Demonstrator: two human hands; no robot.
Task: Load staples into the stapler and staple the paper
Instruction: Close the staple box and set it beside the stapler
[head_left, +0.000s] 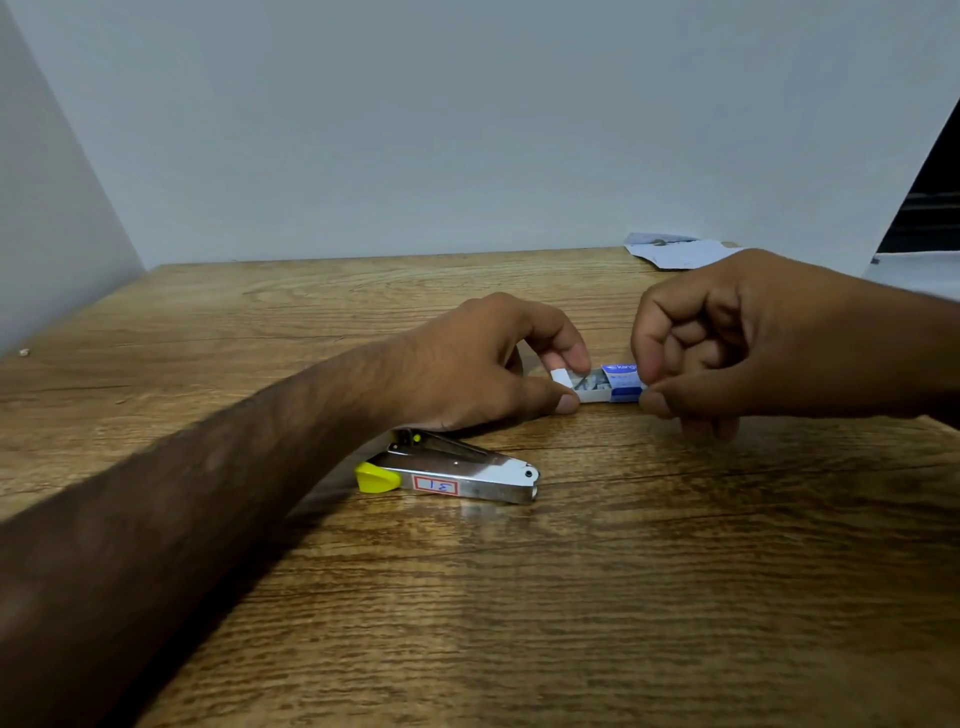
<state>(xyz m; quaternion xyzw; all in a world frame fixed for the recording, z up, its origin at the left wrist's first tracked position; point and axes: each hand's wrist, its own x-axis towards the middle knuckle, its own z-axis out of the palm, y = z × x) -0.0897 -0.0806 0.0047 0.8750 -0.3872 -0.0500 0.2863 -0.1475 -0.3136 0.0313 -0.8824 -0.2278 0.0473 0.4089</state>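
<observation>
A small blue and white staple box (605, 385) lies on the wooden table (571, 597), its white inner tray slid out to the left with grey staples showing inside. My left hand (485, 364) pinches the tray's left end between thumb and forefinger. My right hand (727, 338) pinches the blue sleeve at the box's right end, its other fingers curled. A silver stapler (457, 475) with a yellow tip and a red-framed label lies on its side just in front of my left wrist. White paper (675, 252) lies at the far right edge of the table.
A pale wall rises behind the table and a white panel closes off the left side. A dark opening and a white surface (919, 270) show at the far right. A tiny scrap (23, 352) sits at the table's left edge.
</observation>
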